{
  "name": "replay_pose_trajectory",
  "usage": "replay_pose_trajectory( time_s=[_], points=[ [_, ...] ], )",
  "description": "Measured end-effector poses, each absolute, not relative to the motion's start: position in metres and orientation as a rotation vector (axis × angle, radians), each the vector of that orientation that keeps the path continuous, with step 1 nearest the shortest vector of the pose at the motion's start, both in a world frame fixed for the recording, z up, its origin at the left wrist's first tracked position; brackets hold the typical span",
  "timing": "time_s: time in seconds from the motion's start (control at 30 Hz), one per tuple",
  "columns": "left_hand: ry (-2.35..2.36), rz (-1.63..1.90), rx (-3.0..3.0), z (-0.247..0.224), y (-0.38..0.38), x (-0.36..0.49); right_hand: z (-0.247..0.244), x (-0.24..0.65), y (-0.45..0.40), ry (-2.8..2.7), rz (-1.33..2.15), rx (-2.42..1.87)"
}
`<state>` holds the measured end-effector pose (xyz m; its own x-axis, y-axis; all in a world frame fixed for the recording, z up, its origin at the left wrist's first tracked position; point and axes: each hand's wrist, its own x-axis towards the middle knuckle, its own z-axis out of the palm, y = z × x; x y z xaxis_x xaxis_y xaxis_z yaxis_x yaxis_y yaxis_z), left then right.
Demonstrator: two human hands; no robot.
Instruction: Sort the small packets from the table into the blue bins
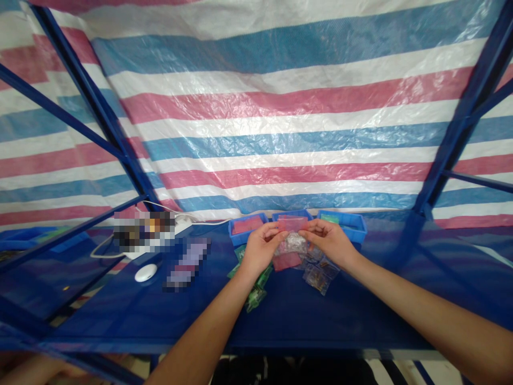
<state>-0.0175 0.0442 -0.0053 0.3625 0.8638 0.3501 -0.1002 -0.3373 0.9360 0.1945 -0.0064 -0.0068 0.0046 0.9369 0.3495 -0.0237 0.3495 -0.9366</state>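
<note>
Both of my hands hold a small clear plastic bag point(295, 241) with a pinkish upper part, above the blue table. My left hand point(262, 243) pinches its left side, and my right hand point(331, 241) pinches its right side. The contents look shiny and crumpled; I cannot make out what they are. Below the bag lies a pink packet point(286, 262). Green packets point(256, 294) are spread beside my left forearm. Under my right hand are clear packets point(318, 279) with small brownish contents.
Behind my hands stand a left blue bin point(232, 233) with pink packets, a middle blue bin point(280, 214), and a right blue bin point(356, 235) with green ones. A white oval object point(145, 273) and a blurred purplish item point(187, 266) lie left. Blue posts point(452, 128) flank the table.
</note>
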Motion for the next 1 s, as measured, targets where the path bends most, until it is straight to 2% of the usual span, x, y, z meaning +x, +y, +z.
replay_pose_trajectory(
  time_s=[0.77,1.0],
  points=[
    [0.658,1.221,1.71,-0.005,0.043,-0.019,-0.001,0.192,-0.012,-1.425,0.897,-0.926],
    [0.827,1.33,2.079,0.006,0.036,-0.025,-0.006,0.197,-0.008,-1.468,0.781,-0.955]
  ],
)
